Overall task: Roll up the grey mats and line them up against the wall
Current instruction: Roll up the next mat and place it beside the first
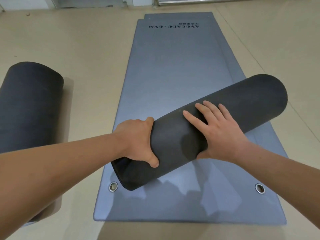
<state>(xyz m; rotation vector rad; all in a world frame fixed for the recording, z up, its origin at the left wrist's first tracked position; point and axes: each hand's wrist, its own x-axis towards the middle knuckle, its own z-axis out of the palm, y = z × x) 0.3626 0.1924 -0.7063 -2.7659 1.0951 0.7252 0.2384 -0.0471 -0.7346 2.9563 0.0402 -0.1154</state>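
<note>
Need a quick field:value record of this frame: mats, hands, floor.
rolled mat in hands: dark, fully rolled, lying at an angle across the flat mats
left hand: gripping the roll near its near end, thumb on top
right hand: palm flat on the roll's middle, fingers spread
second rolled mat: on the floor at left, untouched
flat mats: grey, unrolled, at least two stacked, offset edges at the far end
eyelets: metal, at the top mat's near corners
floor: beige tiles
wall: base only glimpsed at top
</note>
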